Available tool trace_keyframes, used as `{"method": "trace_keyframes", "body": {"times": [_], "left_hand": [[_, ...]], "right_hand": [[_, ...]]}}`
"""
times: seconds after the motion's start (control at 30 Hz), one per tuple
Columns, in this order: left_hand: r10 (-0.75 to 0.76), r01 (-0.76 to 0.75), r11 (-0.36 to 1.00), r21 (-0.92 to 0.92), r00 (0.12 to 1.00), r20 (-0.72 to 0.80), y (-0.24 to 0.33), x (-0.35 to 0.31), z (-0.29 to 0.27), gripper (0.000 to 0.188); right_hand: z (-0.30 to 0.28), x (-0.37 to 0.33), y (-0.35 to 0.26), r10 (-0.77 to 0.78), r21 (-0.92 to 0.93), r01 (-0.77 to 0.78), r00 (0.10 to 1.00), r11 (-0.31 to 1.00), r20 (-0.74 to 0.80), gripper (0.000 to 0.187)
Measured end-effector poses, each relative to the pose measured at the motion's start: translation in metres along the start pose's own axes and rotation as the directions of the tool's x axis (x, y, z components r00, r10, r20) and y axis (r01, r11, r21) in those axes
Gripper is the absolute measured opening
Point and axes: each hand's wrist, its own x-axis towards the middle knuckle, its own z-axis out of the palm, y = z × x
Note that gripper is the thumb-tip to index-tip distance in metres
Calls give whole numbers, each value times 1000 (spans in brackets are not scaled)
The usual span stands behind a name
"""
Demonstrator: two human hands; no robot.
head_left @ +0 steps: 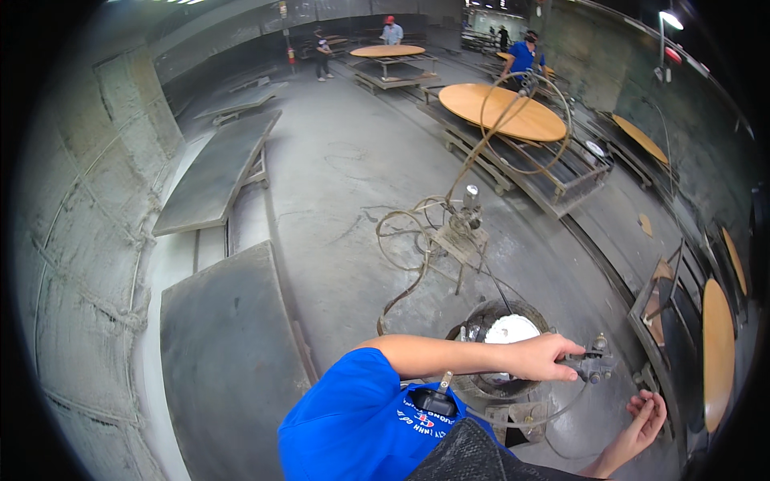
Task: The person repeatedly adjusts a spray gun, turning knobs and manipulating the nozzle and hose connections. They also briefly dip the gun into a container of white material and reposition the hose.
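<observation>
My left arm reaches across to the right. My left hand (549, 357) has its thumb and index finger closed around a dark metal spray gun (595, 367) with a knob on top. A thin hose (568, 410) curves below the gun. Just below and to the right, my right hand (644, 420) is raised with its fingers bent together; whatever they may hold is too small to make out. Behind my left forearm stands a round, dirty bucket (533, 314) with white liquid (513, 329) in it, partly hidden by the arm.
A pump on a stand (464, 232) with coiled hoses (397, 240) stands ahead. Round wooden tabletops (505, 111) rest on racks; another leans at right (718, 353). Dark panels (224, 337) line the left. A person in blue (525, 58) and others are farther off.
</observation>
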Motion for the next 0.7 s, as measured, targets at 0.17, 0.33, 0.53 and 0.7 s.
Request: {"method": "trace_keyframes", "body": {"times": [0.17,0.33,0.53,0.7], "left_hand": [[27,-27,995,-101,1000,5,-3,-2,1,65],[-42,42,998,-56,999,2,-1,-7,0,68],[-9,9,998,-59,1000,1,5,-14,-2,67],[-4,4,999,-41,1000,0,10,-16,0,66]], "right_hand": [[0,-8,-3,-19,-35,19,1000,999,24,20],[5,-13,-11,-49,12,48,997,999,58,18],[11,-20,-21,-73,54,69,994,996,83,15],[19,-22,-29,-100,73,94,990,993,97,14]]}}
